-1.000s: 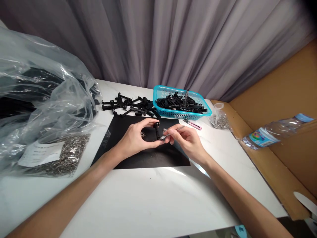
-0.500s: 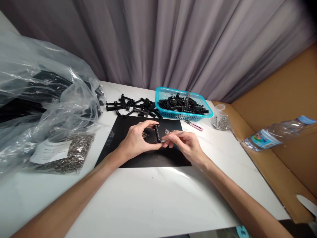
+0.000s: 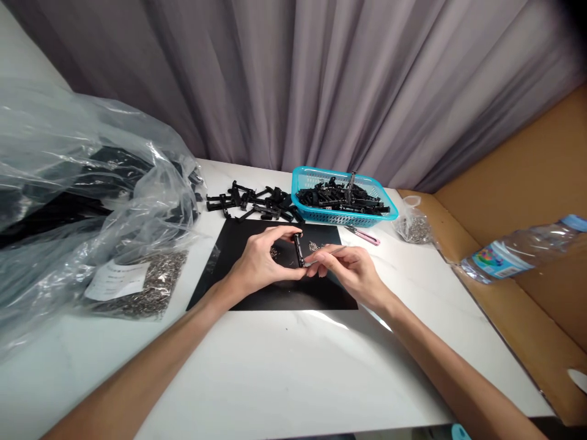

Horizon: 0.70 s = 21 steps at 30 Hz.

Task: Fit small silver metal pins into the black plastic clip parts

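Note:
My left hand [image 3: 261, 260] pinches a narrow black plastic part [image 3: 299, 249] at its two ends, between thumb and fingers. The part stands nearly upright above a black mat [image 3: 275, 299]. My right hand [image 3: 351, 272] is closed on slim silver tweezers [image 3: 316, 259], their tip against the lower end of the part. The fingers partly cover the tweezers, and whether a small piece sits at the tip is too small to tell. Small metal pieces lie on the mat in one pile [image 3: 314, 246] behind my right fingers and another [image 3: 274, 252] within my left hand's curve.
Behind the mat lie loose black parts [image 3: 261, 201] and a blue basket [image 3: 343, 218] full of black parts. A pink cutter [image 3: 367, 237] and a small bag of metal pieces [image 3: 415, 229] are to the right, with a bottle [image 3: 513, 253]. Plastic bags [image 3: 132, 287] crowd the left.
The whole view has shifted slightly, so everything appears a little further right. Both hands keep the same hold, with the tweezers still at the lower end of the black part.

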Each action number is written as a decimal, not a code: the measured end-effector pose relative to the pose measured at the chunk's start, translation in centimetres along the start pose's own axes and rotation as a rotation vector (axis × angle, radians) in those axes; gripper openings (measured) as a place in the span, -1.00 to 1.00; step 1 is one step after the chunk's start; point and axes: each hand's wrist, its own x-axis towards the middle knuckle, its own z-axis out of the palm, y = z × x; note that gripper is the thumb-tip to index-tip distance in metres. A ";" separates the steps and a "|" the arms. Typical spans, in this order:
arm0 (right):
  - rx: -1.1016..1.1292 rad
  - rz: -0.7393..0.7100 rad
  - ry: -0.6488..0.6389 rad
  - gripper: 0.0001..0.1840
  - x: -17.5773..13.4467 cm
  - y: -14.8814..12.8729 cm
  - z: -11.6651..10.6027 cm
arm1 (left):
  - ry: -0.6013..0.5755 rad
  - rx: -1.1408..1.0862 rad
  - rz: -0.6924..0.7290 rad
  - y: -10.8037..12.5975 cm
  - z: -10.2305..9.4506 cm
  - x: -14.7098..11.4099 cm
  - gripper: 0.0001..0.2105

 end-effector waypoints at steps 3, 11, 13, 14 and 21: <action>0.046 0.014 -0.011 -0.61 0.1 -0.3 -0.2 | -0.016 -0.043 0.003 0.4 -0.1 0.2 -0.41; 0.026 -0.031 0.260 -0.66 0.7 -0.3 -1.5 | -0.070 -0.179 -0.014 0.5 0.3 0.1 -0.39; -0.068 -0.052 0.265 -0.65 0.8 0.0 -1.6 | -0.080 -0.188 -0.026 0.4 0.4 0.1 -0.38; -0.126 -0.069 0.256 -0.61 0.8 0.2 -1.6 | -0.081 -0.192 -0.026 0.4 0.3 0.1 -0.37; -0.202 0.022 0.079 -0.57 0.4 0.9 -0.3 | -0.036 -0.153 0.008 0.1 0.1 0.2 -0.34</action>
